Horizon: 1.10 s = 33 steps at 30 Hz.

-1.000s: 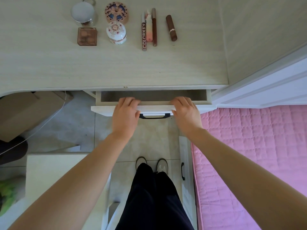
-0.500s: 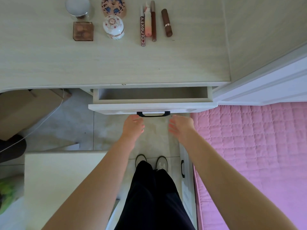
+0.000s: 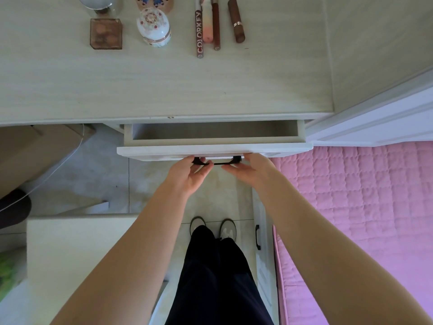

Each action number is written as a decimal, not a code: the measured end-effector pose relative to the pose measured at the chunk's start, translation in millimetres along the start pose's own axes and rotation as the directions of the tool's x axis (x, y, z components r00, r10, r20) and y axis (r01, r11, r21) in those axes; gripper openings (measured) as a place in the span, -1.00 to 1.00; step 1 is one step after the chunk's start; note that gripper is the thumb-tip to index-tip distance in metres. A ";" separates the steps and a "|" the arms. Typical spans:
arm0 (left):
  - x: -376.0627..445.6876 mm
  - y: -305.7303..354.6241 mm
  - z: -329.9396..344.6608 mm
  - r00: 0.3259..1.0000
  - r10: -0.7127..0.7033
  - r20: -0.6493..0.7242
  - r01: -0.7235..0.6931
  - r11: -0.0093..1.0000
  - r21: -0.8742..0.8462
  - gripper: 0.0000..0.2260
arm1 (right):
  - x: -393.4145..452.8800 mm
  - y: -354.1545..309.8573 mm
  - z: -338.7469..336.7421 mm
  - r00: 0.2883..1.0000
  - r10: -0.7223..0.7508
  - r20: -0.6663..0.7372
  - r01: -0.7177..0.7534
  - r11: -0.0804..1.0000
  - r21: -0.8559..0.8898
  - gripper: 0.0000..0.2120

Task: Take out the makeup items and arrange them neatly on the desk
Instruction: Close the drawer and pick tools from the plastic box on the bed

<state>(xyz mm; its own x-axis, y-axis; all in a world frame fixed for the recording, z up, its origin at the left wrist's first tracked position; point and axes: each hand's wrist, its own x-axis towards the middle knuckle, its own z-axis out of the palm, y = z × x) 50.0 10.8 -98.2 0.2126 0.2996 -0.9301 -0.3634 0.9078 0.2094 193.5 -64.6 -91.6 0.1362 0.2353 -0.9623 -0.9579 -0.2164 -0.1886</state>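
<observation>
judging from how things lie, we count the arranging as nearly done: on the desk [image 3: 164,90] the square compact [image 3: 106,34], the round patterned jar [image 3: 154,27], the colorkey pencil [image 3: 199,35], two slim tubes beside it and the brown lipstick [image 3: 236,21] sit in tidy rows near the far edge, with a silver-lidded pot and a flat patterned disc partly cut off at the top. the drawer [image 3: 214,137] stands slightly open and the visible part looks bare. our left hand [image 3: 187,177] pinches the black handle [image 3: 219,162]; our right hand [image 3: 251,168] touches it, fingers loosely bent, whether it grips we cannot tell. what seems left is closing the drawer.
</observation>
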 end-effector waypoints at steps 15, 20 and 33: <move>0.3 16.8 22.6 0.999 -0.007 -0.042 0.009 0.999 0.047 -0.87 | -3.5 -18.4 19.2 0.999 0.020 -0.047 -0.018 0.999 0.039 -0.86; 4.3 19.7 21.6 0.999 0.002 -0.053 0.003 0.995 0.104 -0.87 | -8.7 -20.5 18.2 1.000 0.028 0.001 -0.028 0.999 0.019 -0.89; 10.1 5.7 21.0 0.995 0.077 -0.065 -0.068 0.990 0.126 -0.84 | -2.8 -13.9 13.4 1.000 -0.019 -0.017 0.018 0.995 -0.102 -0.87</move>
<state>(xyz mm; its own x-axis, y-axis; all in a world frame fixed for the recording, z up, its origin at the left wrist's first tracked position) 69.2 25.3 -100.1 0.1252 0.3488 -0.9288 -0.2602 0.9149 0.3085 203.1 -49.5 -83.6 0.1592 0.2234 -0.9616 -0.9245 -0.3080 -0.2246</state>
